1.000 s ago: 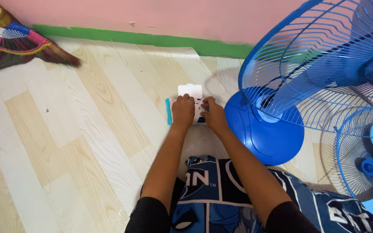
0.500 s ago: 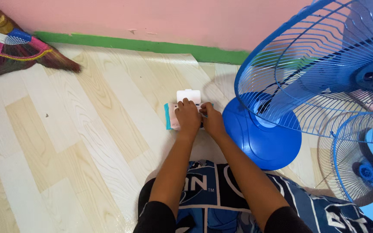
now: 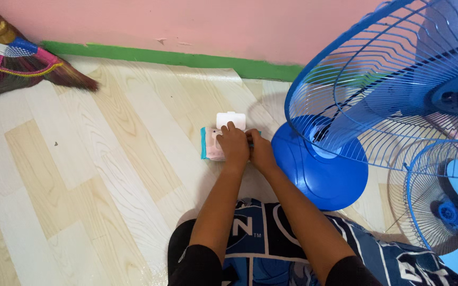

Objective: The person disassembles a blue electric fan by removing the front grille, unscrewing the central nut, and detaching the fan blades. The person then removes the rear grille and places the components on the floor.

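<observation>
Down low: both hands (image 3: 247, 147) gripping wipes pack (image 3: 210, 144) on pale wood-look floor (image 3: 80, 159); pink wall (image 3: 186, 21), green skirting (image 3: 160, 54).

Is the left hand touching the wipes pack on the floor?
Touching. The head view shows the left hand lying on top of the wipes pack, with its fingers at the open white lid.

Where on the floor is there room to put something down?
The floor is bare between the broom and the wipes pack, also along the green skirting. It is crowded on the right: both hands on the pack, then the fan base.
</observation>
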